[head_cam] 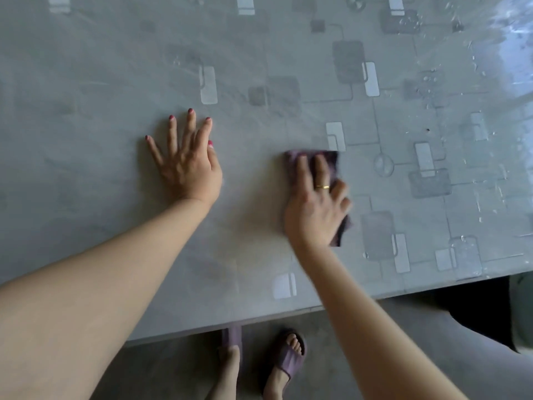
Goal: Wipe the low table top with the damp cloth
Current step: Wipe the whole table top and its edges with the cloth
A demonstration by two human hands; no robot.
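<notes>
**Wiping the low bench with the purple cloth**

My right hand (315,209) lies on the damp cloth (331,168) and presses it down on the bench (101,82); the fingers (302,168) are stretched forward over the cloth, only a little bent, and I cannot tell if the thumb grips an edge; one finger wears a gold ring (322,186). The cloth is dark purple and folded; it shows in front of my fingertips and also at the right side of my palm, and it sits in the near middle part of the bench, a little to the right.

My left hand (187,163) rests flat on the bench, well apart from the cloth on its left; the fingers are straight and spread, they hold nothing, and the nails are painted red.

The bench top is grey with a pattern of pale and dark rounded squares joined by thin lines; at the far right side it shines and I see small water drops (427,79) on it. Under the near edge of the bench are my two feet in purple slippers (288,360), standing on a grey floor (178,370).
</notes>
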